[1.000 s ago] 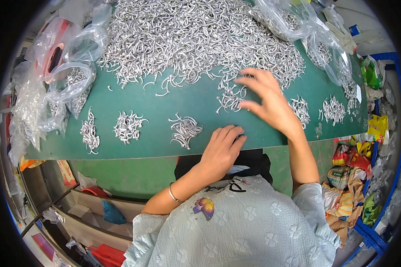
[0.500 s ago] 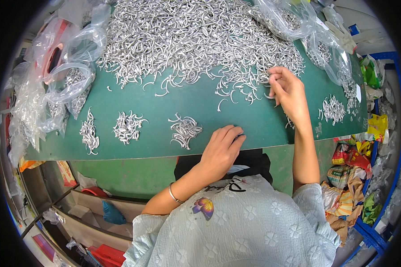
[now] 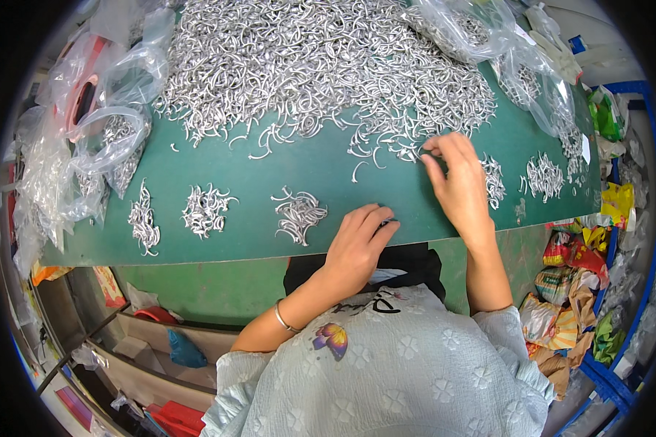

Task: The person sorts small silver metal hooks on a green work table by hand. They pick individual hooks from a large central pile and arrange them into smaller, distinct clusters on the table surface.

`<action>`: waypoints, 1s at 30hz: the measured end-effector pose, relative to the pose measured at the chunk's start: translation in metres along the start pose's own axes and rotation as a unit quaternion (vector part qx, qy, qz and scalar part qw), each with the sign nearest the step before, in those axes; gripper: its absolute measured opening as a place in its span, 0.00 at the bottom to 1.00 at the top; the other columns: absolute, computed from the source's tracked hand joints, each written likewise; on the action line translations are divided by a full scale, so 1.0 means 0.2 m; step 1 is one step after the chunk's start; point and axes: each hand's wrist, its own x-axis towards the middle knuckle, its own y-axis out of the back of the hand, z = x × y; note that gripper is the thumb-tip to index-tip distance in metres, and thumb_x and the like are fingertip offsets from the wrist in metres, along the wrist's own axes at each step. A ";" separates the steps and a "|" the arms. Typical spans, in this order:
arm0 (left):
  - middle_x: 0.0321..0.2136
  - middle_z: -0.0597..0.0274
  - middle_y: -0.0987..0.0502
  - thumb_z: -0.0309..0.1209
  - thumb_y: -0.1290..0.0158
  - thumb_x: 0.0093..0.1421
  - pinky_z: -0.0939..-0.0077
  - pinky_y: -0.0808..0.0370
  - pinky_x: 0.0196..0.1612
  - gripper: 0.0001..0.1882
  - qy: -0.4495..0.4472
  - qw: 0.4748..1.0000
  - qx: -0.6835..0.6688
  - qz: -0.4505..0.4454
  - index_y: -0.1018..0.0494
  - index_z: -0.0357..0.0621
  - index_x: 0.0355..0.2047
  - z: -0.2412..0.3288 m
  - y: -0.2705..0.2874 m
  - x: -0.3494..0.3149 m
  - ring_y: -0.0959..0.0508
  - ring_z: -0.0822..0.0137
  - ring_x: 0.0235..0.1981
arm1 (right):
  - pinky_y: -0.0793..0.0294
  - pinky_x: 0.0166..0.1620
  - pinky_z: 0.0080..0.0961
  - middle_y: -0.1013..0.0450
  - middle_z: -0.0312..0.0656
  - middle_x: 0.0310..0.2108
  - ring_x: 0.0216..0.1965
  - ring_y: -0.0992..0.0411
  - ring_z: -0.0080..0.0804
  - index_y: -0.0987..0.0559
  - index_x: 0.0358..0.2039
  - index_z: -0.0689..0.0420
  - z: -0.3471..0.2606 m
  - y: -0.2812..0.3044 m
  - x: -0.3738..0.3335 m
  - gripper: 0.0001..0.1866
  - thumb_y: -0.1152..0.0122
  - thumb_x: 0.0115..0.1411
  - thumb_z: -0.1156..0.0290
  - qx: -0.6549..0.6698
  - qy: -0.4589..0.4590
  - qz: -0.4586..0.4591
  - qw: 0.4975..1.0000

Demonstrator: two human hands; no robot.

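Observation:
A broad heap of small curved silver metal pieces (image 3: 313,65) covers the far part of the green table (image 3: 270,171). At the heap's near right edge, my right hand (image 3: 458,182) has its thumb and index finger around a curved metal piece (image 3: 420,152). My left hand (image 3: 357,247) rests at the table's front edge with its fingers curled together. A small dark spot shows by its thumb; what those fingers hold, if anything, is hidden. Just left of that hand sits a small pile of the same pieces (image 3: 299,217).
More small piles (image 3: 207,210) lie along the front at left, and another pile (image 3: 544,177) at right. Clear plastic bags (image 3: 113,146) of pieces crowd the left side; more bags (image 3: 474,33) stand at the far right. A blue rack (image 3: 605,379) stands beyond the table's right end.
My right hand has moved nearer and slightly left along the heap's edge, uncovering a small pile to its right. The left hand has barely moved.

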 end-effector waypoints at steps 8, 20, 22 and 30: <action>0.46 0.50 0.29 0.21 0.49 0.49 0.56 0.32 0.53 0.18 -0.001 1.000 0.012 -0.029 0.26 0.33 0.43 -0.01 -0.01 0.01 0.29 0.49 0.51 | 0.30 0.40 0.39 0.29 0.44 0.30 0.36 0.30 0.46 0.24 0.31 0.60 -0.01 0.02 0.02 0.08 0.34 0.51 0.79 0.069 -0.009 -0.011 0.997; 0.46 0.54 0.28 0.17 0.45 0.48 0.57 0.35 0.51 0.21 -0.002 1.000 0.026 -0.001 0.26 0.38 0.46 0.01 -0.01 0.04 0.28 0.53 0.50 | 0.35 0.43 0.36 0.31 0.41 0.34 0.40 0.33 0.42 0.24 0.30 0.58 0.04 -0.03 0.07 0.06 0.35 0.52 0.76 -0.003 0.089 -0.016 0.996; 0.47 0.54 0.28 0.17 0.45 0.48 0.57 0.36 0.51 0.22 -0.008 0.999 0.039 -0.002 0.26 0.38 0.46 0.01 -0.01 0.05 0.29 0.53 0.51 | 0.36 0.43 0.36 0.32 0.41 0.35 0.41 0.33 0.41 0.25 0.29 0.58 0.04 -0.05 0.07 0.06 0.36 0.52 0.75 -0.055 0.087 -0.044 0.994; 0.48 0.55 0.27 0.16 0.47 0.46 0.56 0.36 0.53 0.22 -0.017 0.999 0.033 -0.020 0.26 0.38 0.45 -0.01 0.00 0.02 0.28 0.53 0.51 | 0.33 0.43 0.41 0.28 0.48 0.30 0.36 0.31 0.49 0.26 0.30 0.61 0.05 -0.03 0.07 0.04 0.40 0.55 0.79 -0.004 0.031 -0.007 0.999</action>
